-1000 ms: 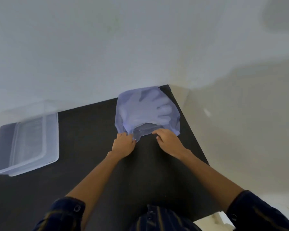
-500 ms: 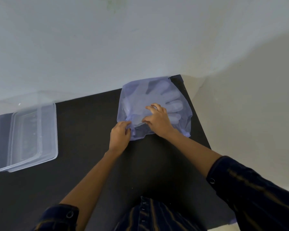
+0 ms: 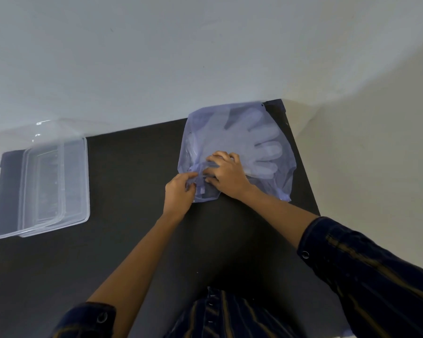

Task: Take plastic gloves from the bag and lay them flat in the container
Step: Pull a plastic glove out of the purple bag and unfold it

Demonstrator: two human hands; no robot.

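A clear bluish plastic bag [image 3: 198, 132] lies at the far right of the black table. Pale plastic gloves [image 3: 257, 140] show through it, fingers pointing right. My left hand [image 3: 180, 191] pinches the bag's open near edge. My right hand [image 3: 226, 174] rests on the bag at its mouth, fingers curled into crumpled plastic; whether they grip a glove or only the bag I cannot tell. A clear rectangular container [image 3: 78, 181] sits far left, apart from both hands.
The black table [image 3: 132, 240] ends at a white wall behind the bag and container. Its right edge runs just beside the bag, with pale floor beyond. My dark striped sleeves and shirt fill the bottom of the view.
My right hand has moved from the bag's near edge up onto its mouth and curled into the plastic. The left hand stayed at the edge. The bag's mouth is more crumpled.
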